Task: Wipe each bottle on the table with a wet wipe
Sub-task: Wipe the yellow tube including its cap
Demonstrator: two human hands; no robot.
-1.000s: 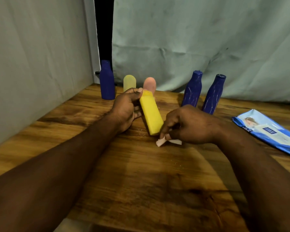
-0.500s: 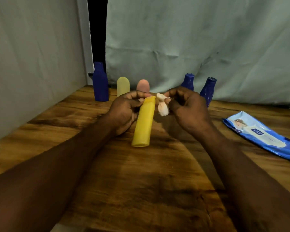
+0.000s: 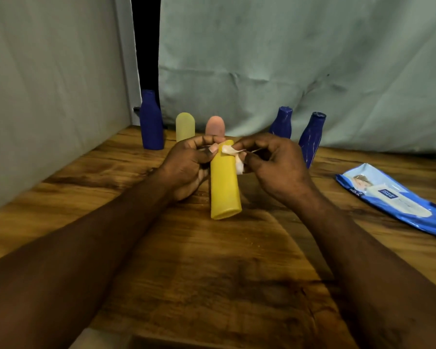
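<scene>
Gripping the yellow bottle (image 3: 224, 187) near its top, the left hand (image 3: 186, 167) curls its fingers (image 3: 202, 142) round it, long axis running from them toward the person, while the right hand (image 3: 275, 167), just beside, pinches the wet wipe (image 3: 233, 153), seemingly against that top end.

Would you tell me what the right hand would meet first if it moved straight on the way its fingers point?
Probably the top of the yellow bottle, just past the wipe the right hand pinches; the left hand lies beyond.
</scene>
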